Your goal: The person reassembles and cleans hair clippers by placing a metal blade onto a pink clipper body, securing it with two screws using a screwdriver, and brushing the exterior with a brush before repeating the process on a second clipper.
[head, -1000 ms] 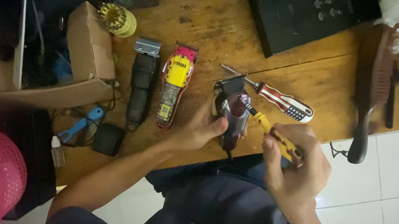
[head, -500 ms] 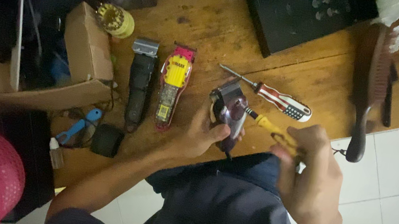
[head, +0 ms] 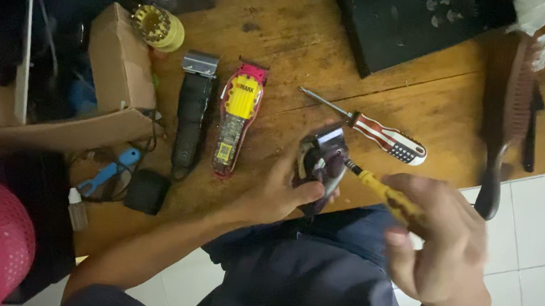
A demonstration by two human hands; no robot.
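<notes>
Wooden table (head: 435,106) carries everything. Dark hair clipper (head: 318,164), metal blade end up, sits at the table's near edge, gripped in the left hand (head: 276,194), fingers wrapped round its body. Right hand (head: 444,252) is closed on a yellow-handled screwdriver (head: 384,192), tip touching the clipper's head. Red-yellow clipper (head: 235,125) and black clipper (head: 192,114) lie left of the left hand; red-white screwdriver (head: 376,130) lies just beyond both hands.
</notes>
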